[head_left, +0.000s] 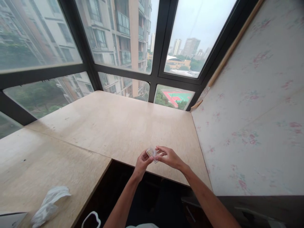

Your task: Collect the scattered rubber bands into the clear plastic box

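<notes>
- My left hand and right hand both pinch the small clear packet, fingers narrow.
- It hangs above the wooden table, at its near edge; I cannot tell if it is open.

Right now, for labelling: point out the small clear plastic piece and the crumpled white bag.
small clear plastic piece (pixel 151 152), head view, its visible middle.
crumpled white bag (pixel 48 204), head view, its middle folds.

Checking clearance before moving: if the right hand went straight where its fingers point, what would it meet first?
The right hand points at the small clear piece both hands pinch, then likely the left hand; depth unclear.
</notes>
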`<state>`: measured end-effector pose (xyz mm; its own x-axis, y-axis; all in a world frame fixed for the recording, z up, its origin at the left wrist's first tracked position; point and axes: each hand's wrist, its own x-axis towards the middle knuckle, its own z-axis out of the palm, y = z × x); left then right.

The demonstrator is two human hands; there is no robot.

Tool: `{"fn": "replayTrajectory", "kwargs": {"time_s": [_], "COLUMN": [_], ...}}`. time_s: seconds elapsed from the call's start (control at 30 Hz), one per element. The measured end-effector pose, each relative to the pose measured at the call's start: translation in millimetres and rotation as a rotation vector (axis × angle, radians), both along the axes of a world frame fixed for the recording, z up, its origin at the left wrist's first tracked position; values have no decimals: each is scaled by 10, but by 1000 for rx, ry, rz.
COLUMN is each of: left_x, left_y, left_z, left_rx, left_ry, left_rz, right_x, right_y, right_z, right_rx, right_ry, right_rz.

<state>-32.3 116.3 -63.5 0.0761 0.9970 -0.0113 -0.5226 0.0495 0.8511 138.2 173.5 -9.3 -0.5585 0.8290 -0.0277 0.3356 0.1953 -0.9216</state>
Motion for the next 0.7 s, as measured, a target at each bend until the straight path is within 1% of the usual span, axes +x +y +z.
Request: {"fn": "replayTrajectory", "kwargs": {"time_s": [0.07, 0.17, 0.33, 0.47, 0.53, 0.6, 0.7], "left_x": [-127, -277, -453, -597, -680, -768, -909], "left_y": [-10, -17, -49, -87, -98, -103, -102], "left_z": [-52, -95, -85, -91, -94, -85, -72], "left_rx": [5, -5, -65, -92, -106, -106, -66], "left_ry": [2, 17, 13, 12, 12, 2, -58], "left_rz": [-5, 21, 46, 62, 55, 41, 31], "right_x": [-123, -294, -529, -701, -784, -862, -966], "right_y": [23, 43, 56, 72, 83, 98, 140], "right_z": [-16, -29, -51, -118, -153, -175, -183], "right_rx": [31, 32, 66, 166, 184, 166, 60], "right_ry": [-7, -7, -12, -44, -58, -47, 28], "right_rz": [17, 70, 183, 196, 206, 200, 200]}}
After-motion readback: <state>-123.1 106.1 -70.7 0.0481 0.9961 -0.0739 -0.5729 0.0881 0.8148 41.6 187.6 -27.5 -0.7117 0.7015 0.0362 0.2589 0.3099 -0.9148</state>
